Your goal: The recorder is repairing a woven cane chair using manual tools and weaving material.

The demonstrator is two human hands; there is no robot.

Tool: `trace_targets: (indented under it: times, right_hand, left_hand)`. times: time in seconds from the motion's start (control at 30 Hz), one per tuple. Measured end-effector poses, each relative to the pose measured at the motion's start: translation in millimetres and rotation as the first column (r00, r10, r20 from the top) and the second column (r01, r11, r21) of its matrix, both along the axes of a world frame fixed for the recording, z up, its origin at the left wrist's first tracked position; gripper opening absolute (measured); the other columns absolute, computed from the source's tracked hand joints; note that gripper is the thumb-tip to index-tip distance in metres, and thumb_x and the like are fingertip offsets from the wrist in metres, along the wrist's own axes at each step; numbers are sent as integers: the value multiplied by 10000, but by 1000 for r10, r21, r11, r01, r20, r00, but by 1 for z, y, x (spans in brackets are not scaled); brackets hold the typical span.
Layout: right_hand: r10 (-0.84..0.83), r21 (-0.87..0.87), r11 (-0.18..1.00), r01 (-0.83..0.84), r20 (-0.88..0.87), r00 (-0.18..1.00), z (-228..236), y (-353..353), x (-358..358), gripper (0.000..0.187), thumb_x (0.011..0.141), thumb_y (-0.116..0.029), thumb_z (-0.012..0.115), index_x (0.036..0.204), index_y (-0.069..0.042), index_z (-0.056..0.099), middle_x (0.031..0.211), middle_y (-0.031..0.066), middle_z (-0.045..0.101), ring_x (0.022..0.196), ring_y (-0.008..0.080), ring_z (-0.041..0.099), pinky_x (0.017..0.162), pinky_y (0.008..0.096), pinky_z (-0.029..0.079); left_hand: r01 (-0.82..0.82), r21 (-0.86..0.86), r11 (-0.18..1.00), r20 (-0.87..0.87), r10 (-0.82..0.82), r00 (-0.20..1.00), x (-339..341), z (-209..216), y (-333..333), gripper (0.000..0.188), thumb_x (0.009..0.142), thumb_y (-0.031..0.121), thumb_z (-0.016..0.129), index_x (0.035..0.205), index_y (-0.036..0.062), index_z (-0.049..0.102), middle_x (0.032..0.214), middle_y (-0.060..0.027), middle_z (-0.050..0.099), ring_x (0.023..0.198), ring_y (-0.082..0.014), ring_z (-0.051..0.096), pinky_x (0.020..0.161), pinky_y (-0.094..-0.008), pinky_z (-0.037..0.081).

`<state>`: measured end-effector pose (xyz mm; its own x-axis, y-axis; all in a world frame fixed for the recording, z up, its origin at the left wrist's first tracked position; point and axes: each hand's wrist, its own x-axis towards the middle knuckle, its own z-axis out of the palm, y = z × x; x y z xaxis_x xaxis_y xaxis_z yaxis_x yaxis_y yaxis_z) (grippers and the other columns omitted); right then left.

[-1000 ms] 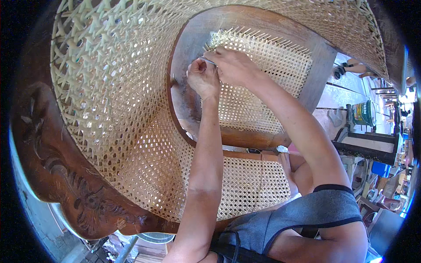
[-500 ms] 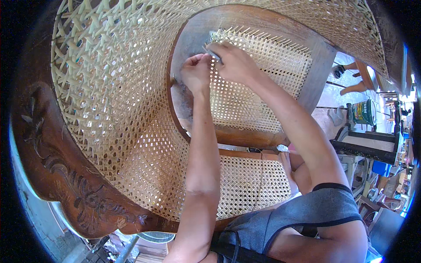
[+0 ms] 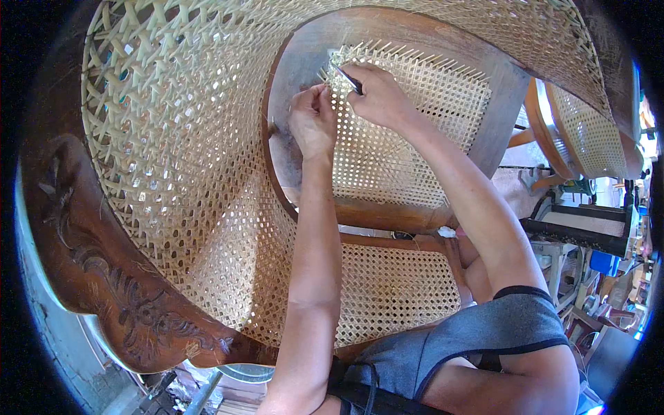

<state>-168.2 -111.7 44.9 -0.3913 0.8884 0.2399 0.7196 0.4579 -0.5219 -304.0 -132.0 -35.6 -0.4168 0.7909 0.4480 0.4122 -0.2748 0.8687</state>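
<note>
A large carved wooden chair frame (image 3: 83, 270) with woven cane surrounds my arms. In its far middle is a smaller wooden frame (image 3: 304, 55) around a woven cane panel (image 3: 408, 138), with cut strand ends sticking up along its far edge. My left hand (image 3: 313, 121) is at the panel's left edge, fingers pinched; anything between them is too small to make out. Just right of it, my right hand (image 3: 377, 95) grips a slim tool with a dark handle (image 3: 355, 84), its narrow metal end pointing toward the panel's far left corner.
Below lies another cane panel (image 3: 394, 290). At the right stand a cane-and-wood chair piece (image 3: 588, 131), a dark-framed piece (image 3: 577, 232) and a blue container (image 3: 604, 263). A round metal-rimmed object (image 3: 247, 372) shows beneath the carved rim.
My right hand has shifted slightly right, and more of the tool shows. A cane-and-wood chair piece has come into view at the right, where another person's limbs and a green bucket were visible.
</note>
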Motion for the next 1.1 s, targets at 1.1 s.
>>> trace_targets:
  times: [1.1]
  right_hand:
    - [108,11,993,-116,289,951,11,5,-8,600,716,-22,605,1307,-115,560,1272,195,575,1082,362,615,922,428,517]
  left_hand:
    - [-139,-68,988,108,146,983,18,-4,20,189,859,137,685,792,-39,669,682,-87,670,618,-108,596,585,-290,481]
